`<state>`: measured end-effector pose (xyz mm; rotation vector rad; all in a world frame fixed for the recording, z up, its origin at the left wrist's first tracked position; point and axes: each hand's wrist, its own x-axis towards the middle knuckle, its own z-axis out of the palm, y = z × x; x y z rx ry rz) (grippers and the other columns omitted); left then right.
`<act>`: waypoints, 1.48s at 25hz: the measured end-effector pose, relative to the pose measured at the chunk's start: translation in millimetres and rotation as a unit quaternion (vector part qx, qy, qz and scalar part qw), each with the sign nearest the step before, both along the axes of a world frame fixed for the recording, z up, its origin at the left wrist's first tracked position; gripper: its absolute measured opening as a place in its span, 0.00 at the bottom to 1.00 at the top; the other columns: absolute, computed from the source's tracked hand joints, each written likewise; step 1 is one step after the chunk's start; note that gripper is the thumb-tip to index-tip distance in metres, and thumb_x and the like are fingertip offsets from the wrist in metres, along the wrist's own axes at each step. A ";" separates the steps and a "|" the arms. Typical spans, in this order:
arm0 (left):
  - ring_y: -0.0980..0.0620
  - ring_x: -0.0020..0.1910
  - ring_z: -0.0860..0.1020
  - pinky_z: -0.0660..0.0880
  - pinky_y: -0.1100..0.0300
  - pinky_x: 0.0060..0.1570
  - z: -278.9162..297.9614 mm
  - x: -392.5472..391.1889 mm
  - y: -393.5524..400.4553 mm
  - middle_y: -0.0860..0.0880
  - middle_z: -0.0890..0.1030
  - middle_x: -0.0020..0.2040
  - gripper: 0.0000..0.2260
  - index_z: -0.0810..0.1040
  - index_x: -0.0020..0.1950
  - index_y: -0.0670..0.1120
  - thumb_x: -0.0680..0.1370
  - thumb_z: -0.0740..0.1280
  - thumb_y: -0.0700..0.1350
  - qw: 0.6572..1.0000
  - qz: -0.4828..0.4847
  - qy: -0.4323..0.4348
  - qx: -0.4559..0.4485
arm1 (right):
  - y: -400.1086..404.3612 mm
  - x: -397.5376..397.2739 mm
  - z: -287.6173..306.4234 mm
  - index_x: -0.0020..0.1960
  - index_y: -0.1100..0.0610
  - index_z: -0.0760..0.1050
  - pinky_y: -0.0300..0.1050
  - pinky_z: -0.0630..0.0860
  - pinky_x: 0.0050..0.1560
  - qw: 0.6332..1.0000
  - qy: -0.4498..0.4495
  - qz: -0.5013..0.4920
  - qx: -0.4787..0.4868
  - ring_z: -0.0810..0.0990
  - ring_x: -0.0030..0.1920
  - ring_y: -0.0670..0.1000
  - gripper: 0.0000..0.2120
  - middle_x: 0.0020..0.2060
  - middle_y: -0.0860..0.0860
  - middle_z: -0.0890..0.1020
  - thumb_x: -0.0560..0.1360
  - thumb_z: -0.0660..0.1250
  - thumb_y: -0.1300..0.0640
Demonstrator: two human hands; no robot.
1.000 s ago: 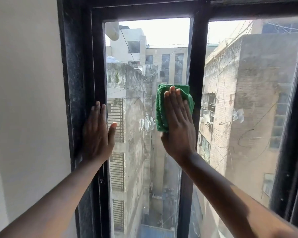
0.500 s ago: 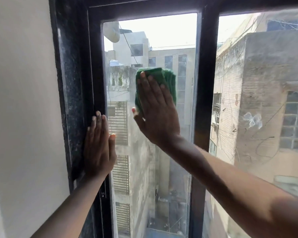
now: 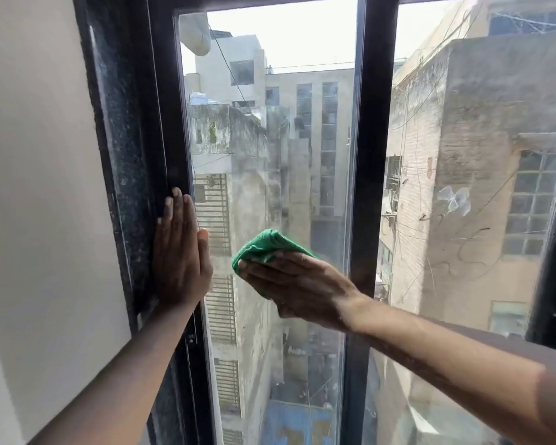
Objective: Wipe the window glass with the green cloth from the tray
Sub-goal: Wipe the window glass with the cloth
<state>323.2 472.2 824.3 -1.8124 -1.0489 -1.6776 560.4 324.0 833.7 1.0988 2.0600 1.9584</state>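
Flat right hand (image 3: 302, 284) presses folded green cloth (image 3: 264, 248) on clear window glass (image 3: 270, 139).
My left hand (image 3: 180, 255), fingers straight, rests on black frame (image 3: 164, 139) beside it.

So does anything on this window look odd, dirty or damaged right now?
Yes. The right pane carries a whitish splat-like smear and thin dark scribbly marks below it, unwiped. The right hand presses the green cloth on the left pane only. No cracks show.
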 end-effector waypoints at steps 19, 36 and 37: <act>0.54 0.94 0.47 0.45 0.56 0.92 7.4 -0.4 12.1 0.48 0.53 0.95 0.28 0.51 0.94 0.48 0.93 0.47 0.51 0.998 -0.048 -0.023 0.016 | 28.6 -13.0 78.2 0.89 0.52 0.58 0.63 0.53 0.89 0.925 0.349 0.082 0.124 0.60 0.89 0.55 0.44 0.89 0.52 0.61 0.77 0.66 0.43; 0.57 0.92 0.59 0.45 0.51 0.87 85.8 184.9 -83.8 0.53 0.56 0.94 0.29 0.57 0.94 0.51 0.92 0.58 0.51 0.950 -0.038 0.233 0.203 | -122.7 151.7 35.5 0.78 0.61 0.78 0.27 0.79 0.58 0.455 0.747 0.355 0.332 0.83 0.53 0.29 0.28 0.60 0.47 0.87 0.82 0.56 0.53; 0.57 0.92 0.58 0.44 0.51 0.87 85.5 186.0 -82.9 0.54 0.55 0.94 0.29 0.56 0.94 0.52 0.92 0.57 0.51 0.950 -0.035 0.238 0.198 | -118.2 162.1 57.2 0.78 0.64 0.77 0.33 0.78 0.68 0.492 0.719 0.330 0.364 0.84 0.62 0.34 0.27 0.67 0.52 0.84 0.84 0.57 0.54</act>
